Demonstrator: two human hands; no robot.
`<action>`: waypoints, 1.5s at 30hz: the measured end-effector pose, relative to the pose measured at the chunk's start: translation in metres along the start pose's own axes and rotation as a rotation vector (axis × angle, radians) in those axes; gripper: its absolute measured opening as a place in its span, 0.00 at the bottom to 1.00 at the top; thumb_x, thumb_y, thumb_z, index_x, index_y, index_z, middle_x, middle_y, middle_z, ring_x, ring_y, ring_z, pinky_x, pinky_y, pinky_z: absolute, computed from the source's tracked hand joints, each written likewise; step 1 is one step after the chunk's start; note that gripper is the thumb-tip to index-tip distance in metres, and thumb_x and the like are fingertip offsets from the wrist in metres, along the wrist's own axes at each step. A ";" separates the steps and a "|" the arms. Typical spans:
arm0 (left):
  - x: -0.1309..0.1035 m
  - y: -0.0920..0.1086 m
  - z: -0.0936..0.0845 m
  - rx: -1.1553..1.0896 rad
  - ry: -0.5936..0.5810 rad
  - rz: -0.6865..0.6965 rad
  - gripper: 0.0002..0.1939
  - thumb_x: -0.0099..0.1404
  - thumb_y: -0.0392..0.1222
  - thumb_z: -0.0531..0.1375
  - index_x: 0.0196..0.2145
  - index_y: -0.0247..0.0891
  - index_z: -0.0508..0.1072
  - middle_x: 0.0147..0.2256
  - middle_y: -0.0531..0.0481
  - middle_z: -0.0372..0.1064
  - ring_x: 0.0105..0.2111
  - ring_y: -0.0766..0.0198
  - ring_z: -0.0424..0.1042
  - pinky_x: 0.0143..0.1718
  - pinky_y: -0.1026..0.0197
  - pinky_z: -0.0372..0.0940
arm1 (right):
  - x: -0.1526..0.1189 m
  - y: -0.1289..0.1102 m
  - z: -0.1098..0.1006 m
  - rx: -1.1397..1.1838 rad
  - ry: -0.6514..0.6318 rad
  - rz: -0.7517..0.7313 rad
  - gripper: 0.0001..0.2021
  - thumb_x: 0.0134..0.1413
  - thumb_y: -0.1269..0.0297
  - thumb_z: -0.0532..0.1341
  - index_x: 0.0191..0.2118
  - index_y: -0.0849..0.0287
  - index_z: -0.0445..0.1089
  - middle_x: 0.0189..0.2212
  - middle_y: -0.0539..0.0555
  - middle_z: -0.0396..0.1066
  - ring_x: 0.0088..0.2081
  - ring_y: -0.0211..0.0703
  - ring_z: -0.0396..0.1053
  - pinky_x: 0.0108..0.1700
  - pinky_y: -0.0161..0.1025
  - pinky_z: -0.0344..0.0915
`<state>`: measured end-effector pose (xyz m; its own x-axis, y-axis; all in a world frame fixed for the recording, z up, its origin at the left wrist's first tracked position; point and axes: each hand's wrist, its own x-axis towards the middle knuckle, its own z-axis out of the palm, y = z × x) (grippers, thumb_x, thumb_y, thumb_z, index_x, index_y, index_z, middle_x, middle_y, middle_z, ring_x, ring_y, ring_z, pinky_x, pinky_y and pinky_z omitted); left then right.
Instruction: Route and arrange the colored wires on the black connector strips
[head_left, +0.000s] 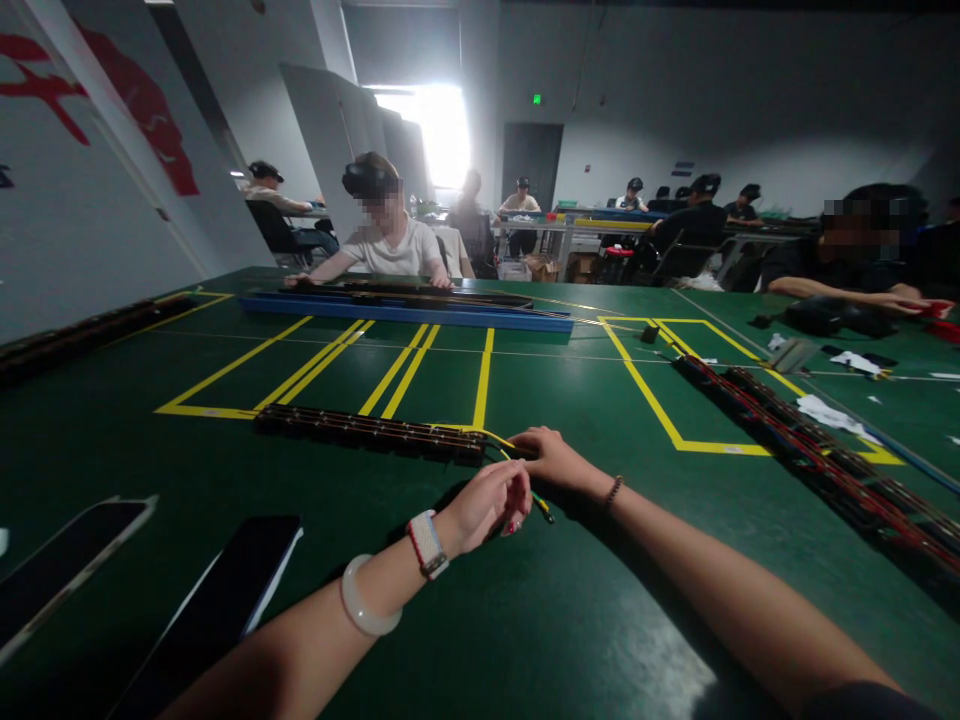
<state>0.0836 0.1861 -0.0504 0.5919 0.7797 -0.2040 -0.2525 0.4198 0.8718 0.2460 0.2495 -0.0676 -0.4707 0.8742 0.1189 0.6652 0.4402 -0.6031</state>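
In the head view I look across a smooth green table (600, 400) with a dull sheen, marked in straight strips of yellow tape (484, 385). A knitted watch band (424, 540), with a pale, rounded bangle (366, 600) behind it, circles my left wrist; a dark beaded bracelet (614, 490) sits on the right one.

The long, dark strip (371, 433) lies flat along the near edge of the taped area, straight and narrow, with thin copper-coloured lines running its length. Yellow and green wires (543, 508) trail from its right end, passing by my hands to a dark tip on the table.

My left hand (484, 500) is bent inward with curled fingers, and my right hand (559, 462) reaches in just beyond it. I cannot tell whether either pinches the wires, as the left hand covers much of that spot.

Two phones (217, 590) lie at lower left. Farther off are a blue tray (409, 315) and a person in a white shirt (394, 248); to my right, wired bundles (817, 450) stretch diagonally beside crumpled white paper (832, 413).
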 end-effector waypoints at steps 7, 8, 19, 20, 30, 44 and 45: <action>0.005 -0.003 -0.007 -0.166 0.056 -0.148 0.14 0.69 0.46 0.47 0.33 0.33 0.63 0.29 0.48 0.65 0.21 0.71 0.63 0.21 0.68 0.55 | 0.000 0.005 0.006 0.256 0.087 0.061 0.11 0.55 0.62 0.60 0.40 0.60 0.75 0.37 0.53 0.74 0.37 0.40 0.70 0.40 0.35 0.63; 0.006 -0.004 -0.009 -0.194 0.067 -0.161 0.13 0.69 0.46 0.48 0.35 0.32 0.63 0.31 0.47 0.66 0.23 0.71 0.64 0.22 0.68 0.56 | -0.001 0.003 0.006 0.254 0.103 0.054 0.11 0.55 0.62 0.59 0.41 0.60 0.74 0.37 0.53 0.74 0.37 0.40 0.70 0.39 0.34 0.63; 0.015 -0.007 -0.012 -0.350 0.108 -0.115 0.17 0.70 0.51 0.46 0.43 0.34 0.63 0.32 0.48 0.66 0.23 0.69 0.67 0.23 0.67 0.60 | -0.023 -0.023 0.004 -0.642 0.271 -0.381 0.13 0.60 0.69 0.56 0.50 0.63 0.68 0.36 0.57 0.71 0.35 0.44 0.64 0.40 0.42 0.57; 0.015 -0.008 -0.012 -0.352 0.128 -0.113 0.16 0.70 0.51 0.47 0.41 0.35 0.63 0.30 0.50 0.65 0.22 0.69 0.66 0.22 0.67 0.59 | -0.025 -0.025 0.005 -0.710 0.260 -0.419 0.14 0.61 0.69 0.55 0.50 0.65 0.67 0.36 0.58 0.70 0.36 0.44 0.63 0.41 0.42 0.57; 0.015 -0.007 -0.015 -0.403 0.122 -0.105 0.13 0.70 0.47 0.46 0.37 0.35 0.62 0.25 0.51 0.62 0.20 0.69 0.63 0.20 0.67 0.57 | -0.034 -0.040 -0.010 -0.656 0.109 -0.445 0.13 0.61 0.66 0.53 0.49 0.62 0.68 0.41 0.59 0.67 0.40 0.44 0.61 0.48 0.44 0.55; 0.014 -0.009 -0.014 -0.322 0.094 -0.075 0.15 0.71 0.47 0.45 0.43 0.34 0.64 0.28 0.48 0.65 0.21 0.68 0.65 0.21 0.67 0.54 | -0.035 -0.057 -0.019 -0.617 -0.048 -0.061 0.06 0.58 0.66 0.57 0.33 0.61 0.70 0.30 0.53 0.71 0.30 0.38 0.66 0.33 0.37 0.52; 0.014 -0.009 -0.014 -0.310 0.095 -0.078 0.16 0.71 0.48 0.45 0.41 0.34 0.64 0.28 0.48 0.65 0.21 0.68 0.65 0.21 0.66 0.54 | -0.034 -0.057 -0.020 -0.619 -0.032 -0.071 0.07 0.59 0.67 0.56 0.35 0.61 0.70 0.30 0.53 0.71 0.30 0.38 0.66 0.33 0.37 0.52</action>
<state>0.0835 0.1995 -0.0673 0.5488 0.7730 -0.3182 -0.4387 0.5903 0.6776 0.2355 0.1982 -0.0218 -0.5370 0.8360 0.1128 0.8396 0.5426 -0.0247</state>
